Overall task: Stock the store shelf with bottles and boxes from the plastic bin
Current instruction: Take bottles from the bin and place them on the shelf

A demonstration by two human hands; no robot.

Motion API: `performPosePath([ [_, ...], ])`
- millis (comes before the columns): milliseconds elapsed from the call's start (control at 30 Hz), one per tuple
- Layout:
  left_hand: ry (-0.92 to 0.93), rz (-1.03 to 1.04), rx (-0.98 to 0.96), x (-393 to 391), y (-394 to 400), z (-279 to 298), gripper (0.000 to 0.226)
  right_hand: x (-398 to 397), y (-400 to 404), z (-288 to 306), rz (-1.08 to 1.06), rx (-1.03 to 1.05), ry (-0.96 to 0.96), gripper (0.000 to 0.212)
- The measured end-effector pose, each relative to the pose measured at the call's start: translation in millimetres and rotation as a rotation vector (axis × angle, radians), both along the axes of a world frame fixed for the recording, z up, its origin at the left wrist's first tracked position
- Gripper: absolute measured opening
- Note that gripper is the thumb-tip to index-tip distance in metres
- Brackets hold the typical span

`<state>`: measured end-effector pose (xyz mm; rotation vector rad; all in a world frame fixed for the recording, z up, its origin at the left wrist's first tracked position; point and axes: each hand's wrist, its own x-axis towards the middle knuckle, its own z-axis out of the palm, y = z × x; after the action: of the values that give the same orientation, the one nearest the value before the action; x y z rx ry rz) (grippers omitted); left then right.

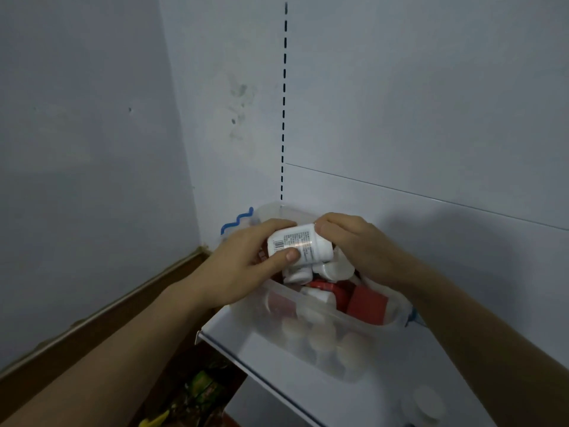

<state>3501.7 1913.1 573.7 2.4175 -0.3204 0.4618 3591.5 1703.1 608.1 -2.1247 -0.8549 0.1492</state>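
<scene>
Both hands hold one white bottle [300, 246] above the clear plastic bin [311, 331]: left hand [246, 266] grips its body, right hand [348, 238] curls around its cap end, probably to lift it free.

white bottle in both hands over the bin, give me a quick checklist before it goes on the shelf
1. Hold on the white bottle: ok. The left hand wraps its lower body with the thumb across the label, and the right hand grips its far end.
2. Bottle lifted out of the clear plastic bin: ok, it sits above the other bottles and the red boxes.
3. Cap closed: cannot tell, the right hand's fingers cover that end.
4. Free space on the white shelf in front of the bin: ok.
5. Bin seated steadily on the shelf: cannot tell.
</scene>
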Motion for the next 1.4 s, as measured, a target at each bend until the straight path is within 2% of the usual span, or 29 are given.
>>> performPosePath([
  [67, 0.006, -0.017, -0.146, 4.8, -6.6, 0.9, 0.047, 2.2, -3.7, 6.8, 0.046, 0.051, 0.034, 0.034],
  [167, 0.066, 0.044, -0.483, 5.8, -12.1, 2.2, 0.041, 12.0, -12.8, 11.7, 0.018, 0.052, 0.088, 0.036],
  [267, 0.2, 0.077, -0.905, 3.1, -14.1, 3.7, 0.041, 25.0, -13.4, 5.2, -0.01, -0.02, 0.003, 0.022],
  [333, 0.274, 0.1, -1.103, 0.9, -15.5, 6.6, 0.048, 32.9, -5.0, -4.6, 0.007, -0.096, -0.043, 0.016],
  [433, 0.327, 0.113, -1.248, -2.8, -18.5, 8.9, 0.054, 42.1, 18.0, -14.0, 0.005, -0.233, -0.099, 0.029],
  [567, 0.364, 0.104, -1.359, -8.4, -18.6, 11.0, 0.054, 49.5, 52.5, -22.0, -0.025, -0.538, -0.177, 0.063],
  [633, 0.354, 0.106, -1.384, -11.4, -18.2, 13.1, 0.047, 47.1, 62.0, -22.9, -0.03, -0.678, -0.241, 0.067],
  [700, 0.326, 0.096, -1.401, -13.7, -18.4, 16.2, 0.04, 45.0, 65.1, -21.5, -0.034, -0.692, -0.265, 0.063],
  [767, 0.291, 0.087, -1.421, -15.6, -19.8, 18.6, 0.04, 43.4, 60.9, -20.1, -0.027, -0.543, -0.19, 0.054],
  [867, 0.266, 0.048, -1.483, -19.6, -22.0, 14.7, 0.051, 38.6, 43.3, -18.7, -0.004, -0.165, 0.021, 0.038],
  [933, 0.266, -0.048, -1.574, -25.3, -25.3, 12.2, 0.056, 32.3, 26.2, -12.9, 0.032, 0.099, 0.103, 0.033],
  [1033, 0.238, -0.157, -1.67, -33.7, -35.0, 11.4, 0.05, 18.4, 1.4, 3.3, 0.137, 0.427, 0.299, 0.034],
  [1233, 0.222, -0.17, -1.749, -42.9, -67.1, 3.5, 0.052, -2.9, -24.7, -5.4, 0.219, 0.714, 0.727, 0.057],
  [1400, 0.244, -0.214, -1.775, -49.0, -81.2, -5.1, 0.05, -15.7, -41.6, -10.0, 0.284, 0.803, 0.867, 0.067],
])
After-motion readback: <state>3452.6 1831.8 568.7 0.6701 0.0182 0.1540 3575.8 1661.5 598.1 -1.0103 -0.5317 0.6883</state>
